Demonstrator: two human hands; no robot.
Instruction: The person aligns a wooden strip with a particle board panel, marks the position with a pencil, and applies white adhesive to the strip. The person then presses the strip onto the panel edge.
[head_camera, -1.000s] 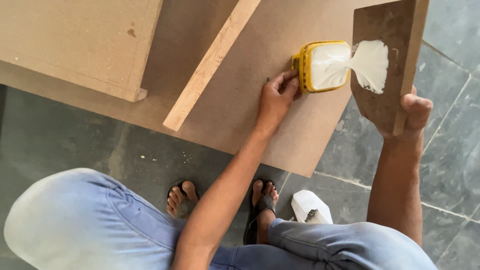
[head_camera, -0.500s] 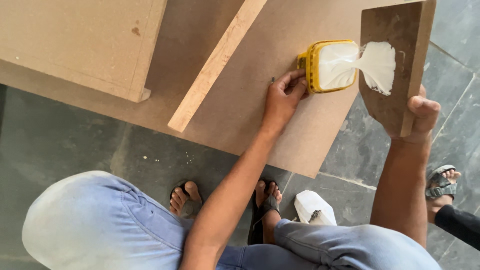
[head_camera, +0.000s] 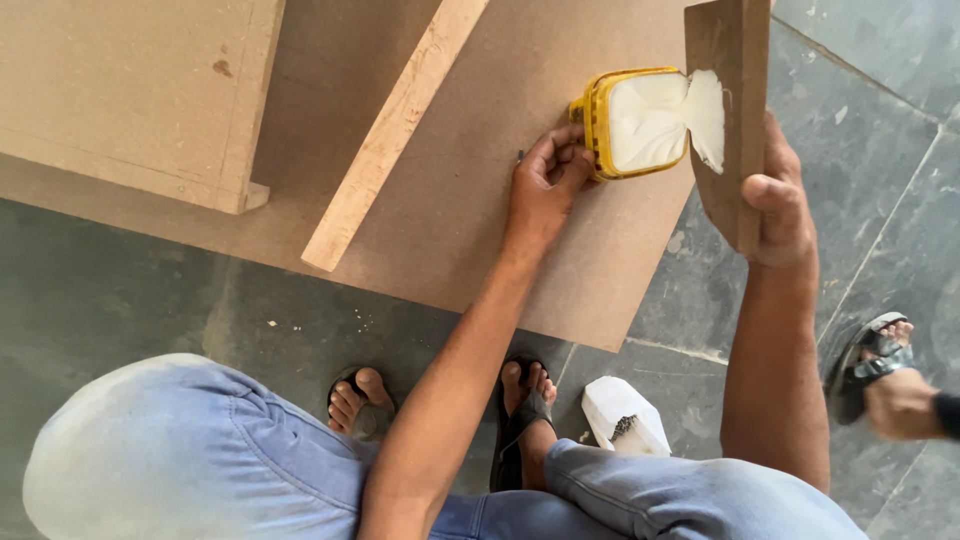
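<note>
My left hand (head_camera: 545, 180) grips the near side of a yellow square tub (head_camera: 630, 120) full of white glue, tipped on its side on a large brown board (head_camera: 470, 210). My right hand (head_camera: 780, 200) holds a small brown board piece (head_camera: 730, 110) upright against the tub's mouth. A thick blob of white glue (head_camera: 705, 115) sits on that piece where it meets the tub.
A long wooden strip (head_camera: 395, 130) lies diagonally on the board. A light wooden box (head_camera: 130, 95) sits at upper left. My sandalled feet (head_camera: 520, 410) and a white wrapped object (head_camera: 625, 415) rest on the grey tile floor. Another person's sandalled foot (head_camera: 875, 360) and hand are at right.
The view has shifted slightly. Another person's foot and hand have come further into view at the right edge. My hands stay on the tub and the board piece.
</note>
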